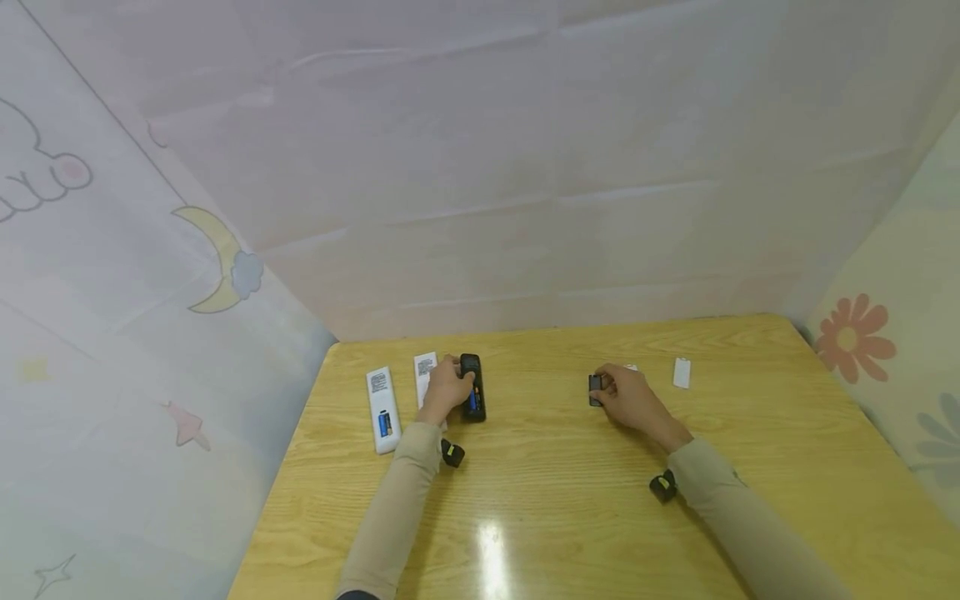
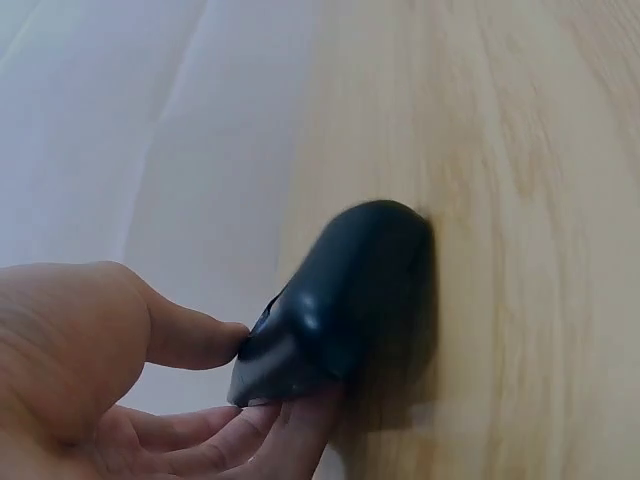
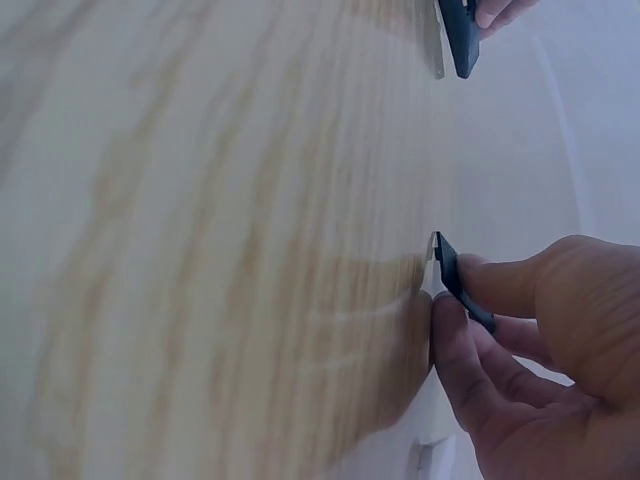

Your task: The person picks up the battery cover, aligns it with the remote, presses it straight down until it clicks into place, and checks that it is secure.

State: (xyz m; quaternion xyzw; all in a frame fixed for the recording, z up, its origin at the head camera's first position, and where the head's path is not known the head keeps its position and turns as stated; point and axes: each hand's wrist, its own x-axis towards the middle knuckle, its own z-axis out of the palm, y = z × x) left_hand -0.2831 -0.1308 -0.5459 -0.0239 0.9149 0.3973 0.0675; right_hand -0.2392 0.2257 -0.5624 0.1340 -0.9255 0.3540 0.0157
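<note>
A black remote control lies back-up on the table at left, blue batteries showing in its uncovered compartment. My left hand grips it by the sides, thumb on one edge and fingers on the other; its rounded end faces the left wrist camera. To the right, my right hand pinches a small black battery cover between thumb and fingers. In the right wrist view that cover is tilted, close over the table. Part of a white battery cover shows behind the right hand.
On the left lies a white remote control with a blue battery in its uncovered compartment. Between it and the black remote, a second white remote is partly hidden by my left hand. Another white battery cover lies toward the right on the wooden table.
</note>
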